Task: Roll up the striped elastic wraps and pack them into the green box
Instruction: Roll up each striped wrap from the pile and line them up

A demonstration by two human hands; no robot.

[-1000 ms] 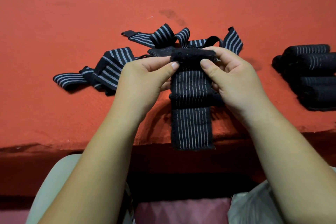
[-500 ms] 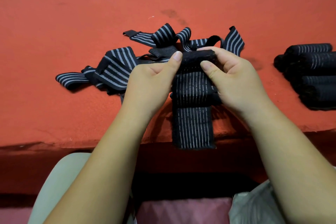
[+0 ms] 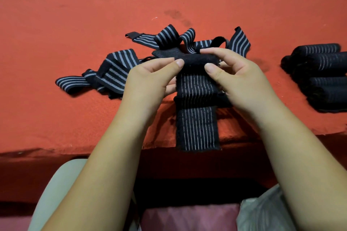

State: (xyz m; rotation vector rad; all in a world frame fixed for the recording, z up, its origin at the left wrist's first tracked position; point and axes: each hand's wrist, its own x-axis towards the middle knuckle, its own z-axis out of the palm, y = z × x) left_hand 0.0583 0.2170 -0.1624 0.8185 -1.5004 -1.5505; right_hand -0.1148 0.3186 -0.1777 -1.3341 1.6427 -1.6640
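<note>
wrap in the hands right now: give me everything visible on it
The held wrap is a black, elastic-looking band with thin pale lengthwise stripes. Its far end is rolled into a short, fuzzy plain-black bar, pinched between thumb and fingers of the left hand and the right hand. The unrolled tail runs toward the person, creased once across, and its end passes the near edge of the red table.

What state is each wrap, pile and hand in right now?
Wrap in hand, top end partly rolled, tail hanging flat over the table edge.
Left hand, pinching the roll's left end.
Right hand, pinching the roll's right end.
Loose wraps, unrolled, tangled on the table behind the hands.
Rolled wraps, rolled up, lying together at the right.
Green box, not in view.
</note>
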